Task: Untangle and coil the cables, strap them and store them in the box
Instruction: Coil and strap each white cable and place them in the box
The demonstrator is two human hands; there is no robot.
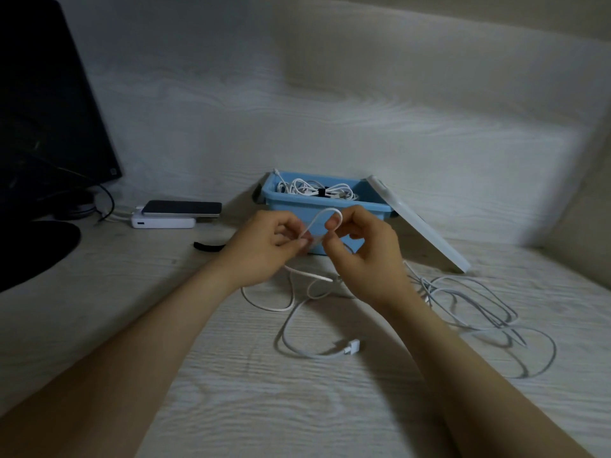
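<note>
A white cable (297,328) lies in loose loops on the desk, its USB plug (351,346) nearest me. My left hand (264,249) pinches one end of it just in front of the blue box (291,201). My right hand (360,256) pinches the same cable beside the left, and a small loop arches between the two hands. Inside the box lie coiled white cables (317,190) bound with a black strap. A second white cable (469,309) sprawls tangled on the desk to the right. A loose black strap (208,246) lies left of my left hand.
The box's white lid (416,223) leans against its right side. A phone (183,208) rests on a white power bank (163,222) at the back left. A dark monitor (43,110) and its round base (29,249) fill the left edge. A wall stands behind.
</note>
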